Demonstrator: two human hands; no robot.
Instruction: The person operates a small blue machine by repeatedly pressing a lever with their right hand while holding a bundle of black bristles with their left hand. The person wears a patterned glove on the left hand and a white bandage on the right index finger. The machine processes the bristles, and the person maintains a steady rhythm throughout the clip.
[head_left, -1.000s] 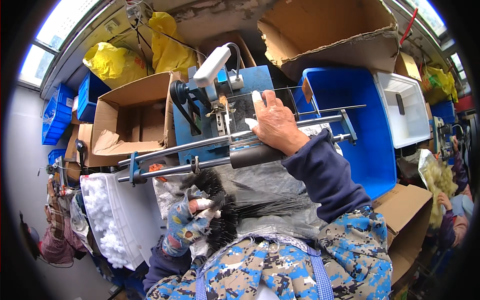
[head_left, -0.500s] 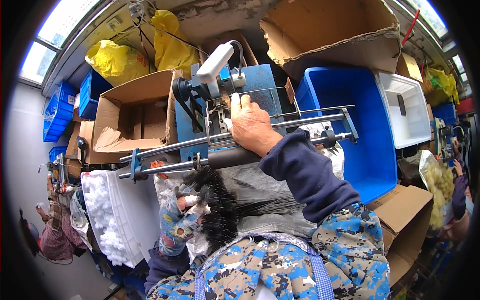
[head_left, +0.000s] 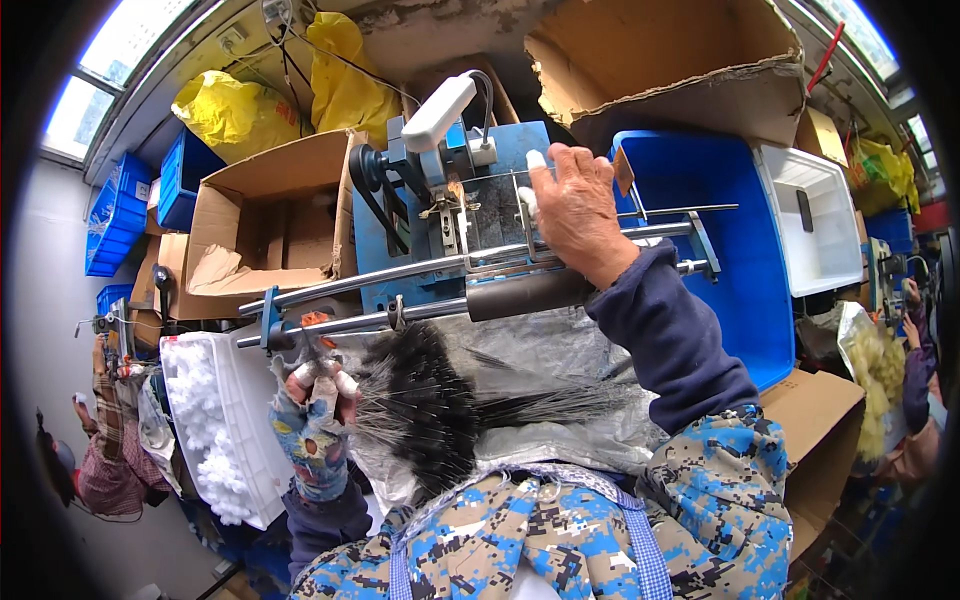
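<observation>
A heap of thin wire-stemmed brushes with black bristles [head_left: 425, 410] lies on a grey plastic sheet [head_left: 545, 350] over my lap. At the left end of their wires is my left hand [head_left: 318, 390], fingertips taped and pressed together. What they pinch, if anything, is too small to make out. My right hand [head_left: 580, 205], thumb and index finger wrapped in white, is closed on the wire frame of a sliding carriage with a dark cylinder [head_left: 530, 290]. The carriage rides on two metal rails [head_left: 350, 290] in front of a blue bench machine [head_left: 520, 145] with a white lamp head [head_left: 440, 110].
A torn cardboard box [head_left: 270, 220] stands left of the machine; a big blue bin [head_left: 690, 310] stands right. White tufts fill a white crate [head_left: 265, 450] at my left. Another cardboard box [head_left: 680, 100] sits behind. Other people work at both far sides.
My right hand has slid to the right together with the carriage and its dark cylinder. My left hand has moved left and up, off the bristles to the wire ends.
</observation>
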